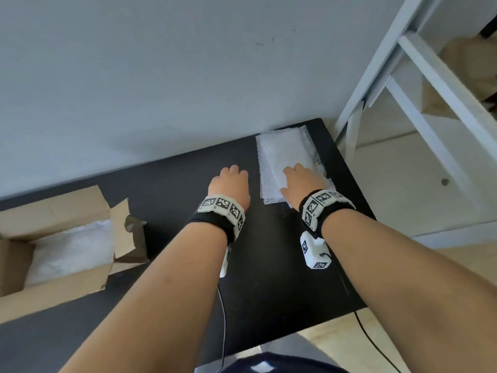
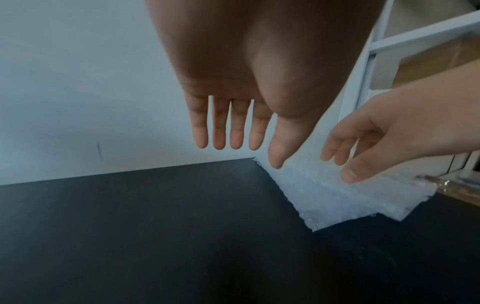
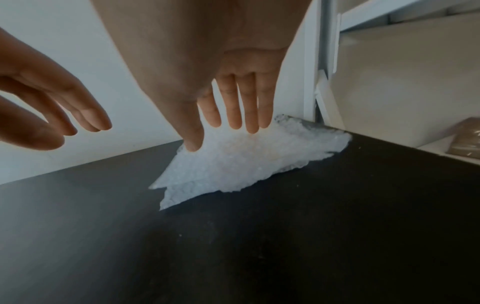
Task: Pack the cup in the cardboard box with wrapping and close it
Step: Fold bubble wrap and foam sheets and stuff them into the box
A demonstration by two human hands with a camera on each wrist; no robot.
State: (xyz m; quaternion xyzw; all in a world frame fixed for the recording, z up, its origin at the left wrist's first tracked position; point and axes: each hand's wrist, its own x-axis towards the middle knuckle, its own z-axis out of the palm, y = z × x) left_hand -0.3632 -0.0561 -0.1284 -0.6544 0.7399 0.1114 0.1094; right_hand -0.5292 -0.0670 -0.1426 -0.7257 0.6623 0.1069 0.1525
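A stack of white bubble wrap (image 1: 285, 157) (image 2: 324, 195) (image 3: 241, 160) lies flat at the back right of the black table (image 1: 282, 265). My right hand (image 1: 295, 179) (image 3: 215, 135) is spread over its near part with straight fingers. The thumb tip is at the wrap's left edge, and I cannot tell whether it touches. My left hand (image 1: 231, 179) (image 2: 249, 152) hovers just left of the wrap, fingers straight, holding nothing. The open cardboard box (image 1: 53, 211) sits at the left with white wrapping (image 1: 72, 249) inside. No cup shows in any view.
A grey wall runs along the table's back edge. A white shelf frame (image 1: 403, 90) stands close to the table's right side. A brownish shiny strip (image 2: 441, 185) lies at the wrap's right edge. Thin cables hang from both wrists toward the table's front.
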